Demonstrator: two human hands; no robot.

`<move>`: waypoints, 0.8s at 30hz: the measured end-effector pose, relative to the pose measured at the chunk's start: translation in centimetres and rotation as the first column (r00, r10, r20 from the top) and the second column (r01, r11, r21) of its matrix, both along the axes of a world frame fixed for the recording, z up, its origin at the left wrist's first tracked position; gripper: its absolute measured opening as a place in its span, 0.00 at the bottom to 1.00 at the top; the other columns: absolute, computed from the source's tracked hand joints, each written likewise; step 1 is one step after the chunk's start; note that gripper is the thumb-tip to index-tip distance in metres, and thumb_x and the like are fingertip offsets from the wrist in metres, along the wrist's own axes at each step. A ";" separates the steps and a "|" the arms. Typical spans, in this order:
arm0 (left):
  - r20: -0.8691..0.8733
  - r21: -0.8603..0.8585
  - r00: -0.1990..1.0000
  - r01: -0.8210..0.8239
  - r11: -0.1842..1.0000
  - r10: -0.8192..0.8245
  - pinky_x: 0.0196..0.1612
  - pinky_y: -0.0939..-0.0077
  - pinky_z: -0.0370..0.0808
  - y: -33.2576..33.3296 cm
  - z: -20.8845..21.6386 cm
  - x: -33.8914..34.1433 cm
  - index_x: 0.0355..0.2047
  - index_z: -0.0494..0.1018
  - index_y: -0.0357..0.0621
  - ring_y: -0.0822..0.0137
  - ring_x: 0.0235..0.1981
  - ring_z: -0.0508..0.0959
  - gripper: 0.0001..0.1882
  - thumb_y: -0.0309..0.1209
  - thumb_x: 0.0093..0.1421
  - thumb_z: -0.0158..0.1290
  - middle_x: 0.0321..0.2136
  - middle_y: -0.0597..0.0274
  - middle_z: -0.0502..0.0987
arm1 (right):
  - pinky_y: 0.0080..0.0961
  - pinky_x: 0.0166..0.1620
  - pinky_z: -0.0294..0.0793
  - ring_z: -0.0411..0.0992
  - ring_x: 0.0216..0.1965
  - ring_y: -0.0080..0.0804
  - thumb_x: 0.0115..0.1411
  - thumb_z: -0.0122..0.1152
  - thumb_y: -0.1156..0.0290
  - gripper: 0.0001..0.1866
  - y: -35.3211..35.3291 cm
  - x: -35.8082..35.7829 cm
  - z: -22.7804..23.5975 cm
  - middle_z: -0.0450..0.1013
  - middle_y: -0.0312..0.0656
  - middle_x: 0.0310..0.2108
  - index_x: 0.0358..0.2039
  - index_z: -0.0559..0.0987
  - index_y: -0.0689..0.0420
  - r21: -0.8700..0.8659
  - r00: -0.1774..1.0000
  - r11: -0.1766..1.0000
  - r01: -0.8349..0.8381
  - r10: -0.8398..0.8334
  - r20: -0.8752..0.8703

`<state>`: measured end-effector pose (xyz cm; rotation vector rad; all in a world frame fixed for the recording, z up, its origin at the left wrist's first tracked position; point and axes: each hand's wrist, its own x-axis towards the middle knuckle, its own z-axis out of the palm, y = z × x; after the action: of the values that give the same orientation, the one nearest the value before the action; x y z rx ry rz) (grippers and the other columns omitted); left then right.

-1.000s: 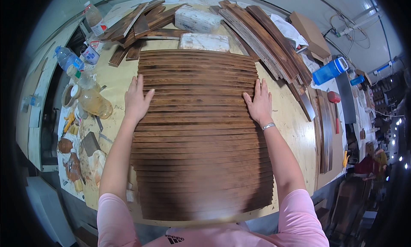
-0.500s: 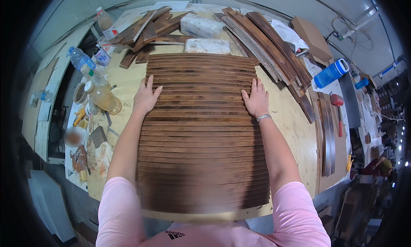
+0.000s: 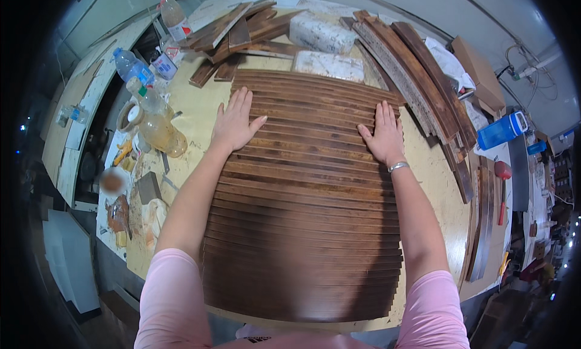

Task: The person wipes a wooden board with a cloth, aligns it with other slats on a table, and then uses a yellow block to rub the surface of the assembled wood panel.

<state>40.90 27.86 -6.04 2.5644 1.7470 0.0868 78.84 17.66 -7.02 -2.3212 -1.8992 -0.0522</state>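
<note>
A wide row of dark brown wooden strips (image 3: 302, 179) lies side by side on the pale worktable (image 3: 433, 219), forming one ribbed panel that reaches the near edge. On the panel's upper left edge my left hand (image 3: 235, 124) rests flat, fingers spread, with the thumb over the strips. Along the upper right edge lies my right hand (image 3: 385, 134), palm down and fingers stretched, with a silver bracelet at the wrist. Neither hand grips anything. Just beyond the strips sits a white wrapped block (image 3: 330, 66). The lower strips are partly in shadow and blurred.
Loose boards (image 3: 233, 31) lie in a heap at the far left, and long planks (image 3: 417, 70) are stacked at the far right. Several bottles (image 3: 158, 131) line the left side. A red mallet (image 3: 502, 172) and a blue bottle (image 3: 501, 131) are at the right.
The view has shifted, so the table appears further right. My left hand has moved further onto the strips, near the far end. My right hand stays at the right edge.
</note>
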 end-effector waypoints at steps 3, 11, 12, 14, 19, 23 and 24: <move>-0.003 0.001 1.000 0.001 1.000 -0.001 0.72 0.45 0.52 0.5 0.3 0.1 0.74 0.46 0.46 0.60 0.75 0.47 0.44 0.59 0.68 0.43 0.75 0.59 0.45 | 0.47 0.74 0.42 0.40 0.77 0.42 0.64 0.48 0.35 0.50 0.2 -0.3 0.6 0.43 0.47 0.76 0.73 0.50 0.60 -0.057 1.000 0.998 0.016 -0.016 0.006; 0.045 -0.017 0.999 -0.028 0.999 0.029 0.72 0.48 0.53 1.1 0.9 0.6 0.74 0.48 0.48 0.63 0.75 0.46 0.44 0.60 0.66 0.44 0.75 0.63 0.46 | 0.47 0.74 0.41 0.39 0.77 0.42 0.63 0.51 0.35 0.51 1.1 0.0 2.0 0.42 0.47 0.76 0.73 0.51 0.60 -0.140 0.999 0.990 0.032 -0.035 -0.021; 0.043 -0.019 0.998 -0.037 0.999 0.037 0.72 0.48 0.54 0.9 0.9 0.4 0.74 0.48 0.49 0.62 0.75 0.47 0.44 0.60 0.66 0.44 0.75 0.63 0.46 | 0.47 0.75 0.41 0.39 0.77 0.42 0.63 0.51 0.35 0.51 1.4 -0.1 2.5 0.42 0.47 0.76 0.73 0.51 0.60 -0.170 0.999 0.985 0.031 -0.035 -0.019; 0.048 -0.015 0.998 -0.044 0.999 0.045 0.71 0.48 0.55 0.6 1.1 0.5 0.74 0.49 0.49 0.60 0.75 0.48 0.43 0.60 0.67 0.44 0.75 0.61 0.47 | 0.46 0.75 0.41 0.40 0.77 0.41 0.62 0.52 0.35 0.51 2.7 1.1 2.9 0.42 0.46 0.76 0.73 0.52 0.59 -0.089 0.999 0.995 0.044 -0.045 -0.007; 0.053 0.000 0.998 -0.034 0.999 0.034 0.71 0.47 0.55 0.3 1.1 0.4 0.74 0.50 0.50 0.60 0.75 0.49 0.43 0.59 0.66 0.45 0.75 0.61 0.48 | 0.43 0.75 0.41 0.41 0.77 0.39 0.63 0.49 0.33 0.51 7.4 0.4 1.8 0.43 0.46 0.76 0.73 0.52 0.59 0.109 0.998 0.992 -0.057 0.059 -0.018; 0.025 -0.004 1.000 -0.019 1.000 0.019 0.71 0.42 0.50 0.2 0.7 0.8 0.74 0.49 0.50 0.60 0.75 0.49 0.43 0.59 0.67 0.45 0.75 0.61 0.48 | 0.42 0.75 0.41 0.41 0.77 0.39 0.63 0.48 0.33 0.51 8.0 -0.3 1.4 0.44 0.46 0.76 0.74 0.52 0.59 -0.048 1.000 0.999 0.012 -0.013 -0.016; 0.010 -0.012 1.000 -0.024 1.000 0.024 0.71 0.41 0.49 0.3 0.6 0.5 0.74 0.49 0.50 0.60 0.75 0.49 0.43 0.59 0.67 0.45 0.75 0.61 0.48 | 0.41 0.75 0.41 0.41 0.77 0.39 0.63 0.48 0.33 0.51 7.8 -0.6 0.9 0.44 0.46 0.76 0.74 0.52 0.59 -0.055 1.000 0.998 0.011 -0.012 -0.023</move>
<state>41.37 28.14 -5.40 2.5309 1.7700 0.0893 78.29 25.49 -6.12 -2.3569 -1.8996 0.0260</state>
